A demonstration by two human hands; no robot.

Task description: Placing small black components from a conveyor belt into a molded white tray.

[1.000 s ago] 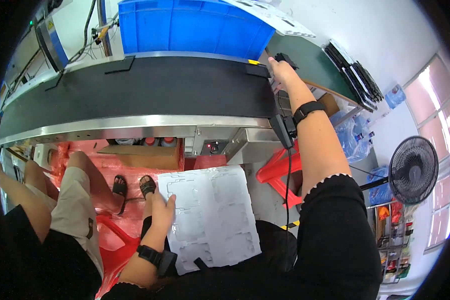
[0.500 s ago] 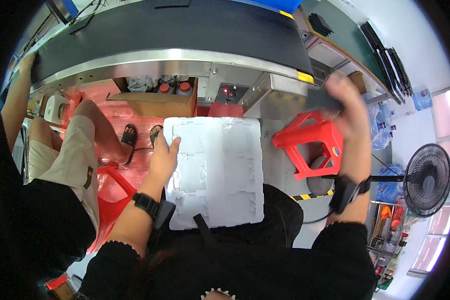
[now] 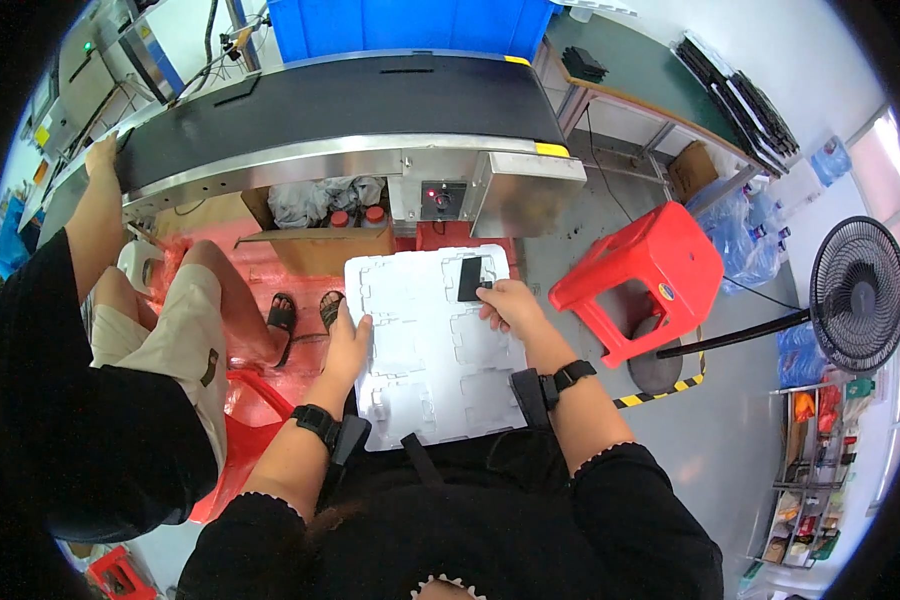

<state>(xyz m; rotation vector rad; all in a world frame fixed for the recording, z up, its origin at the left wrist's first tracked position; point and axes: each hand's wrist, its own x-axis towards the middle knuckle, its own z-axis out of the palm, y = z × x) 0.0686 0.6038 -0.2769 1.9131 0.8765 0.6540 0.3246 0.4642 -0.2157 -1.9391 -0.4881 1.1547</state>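
A white plastic tray (image 3: pixel 417 350) with moulded recesses lies across my lap. My left hand (image 3: pixel 346 345) grips its left edge, thumb on top and the fingers hidden beneath. Over the tray's far right recess, my right hand (image 3: pixel 510 308) pinches the near corner of a thin black rectangular panel (image 3: pixel 470 279). That panel lies flat in or just above the recess; I cannot tell which. The tray's other visible recesses hold nothing.
A black conveyor belt (image 3: pixel 340 105) runs beyond the tray, with a metal box (image 3: pixel 530 195) at its right end. To the right stand a red stool (image 3: pixel 660 265) and a black fan (image 3: pixel 857 290). At left, a co-worker's arm (image 3: pixel 95 225) reaches to the belt.
My right hand has come from the far right, near the belt's end, to the tray with the dark panel. My view has shifted. The left hand still holds the tray's edge.
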